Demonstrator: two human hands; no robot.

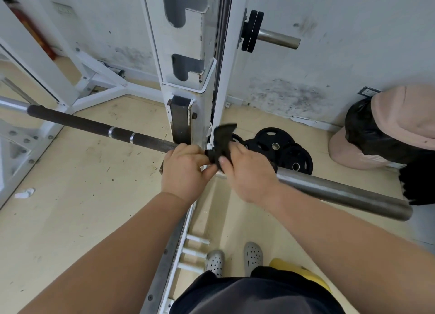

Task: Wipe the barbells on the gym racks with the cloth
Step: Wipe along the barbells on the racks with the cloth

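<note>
The barbell (150,140) runs across in front of me, from far left to near right. Its shaft is dark and matte, rough-looking, with two bright metal rings, and its left end turns to smooth silver. To the right of my hands it thickens into a smooth, dull grey steel sleeve (341,192), round and blunt at the near right end. It sits at the white painted rack (188,54), whose upright is chipped and has hooked slots cut in it.

My left hand (184,170) is curled around the bar just left of the upright, fingers closed, thumb and fingertips pinching the bunched end of the cloth (222,142). The cloth is black, soft and crumpled, and a loose corner stands up above the bar. My right hand (249,172) lies over the cloth where the shaft meets the sleeve, fingers bent down on it and thumb pressed to the fabric, so both hands grip the cloth against the bar.

Beyond my hands, black round plates (282,149) with grip holes lie flat on the pale, scuffed floor (70,196). Two more black plates (253,31) hang on a steel peg higher up. The wall (329,54) is white and stained grey. I can read no writing anywhere.
</note>
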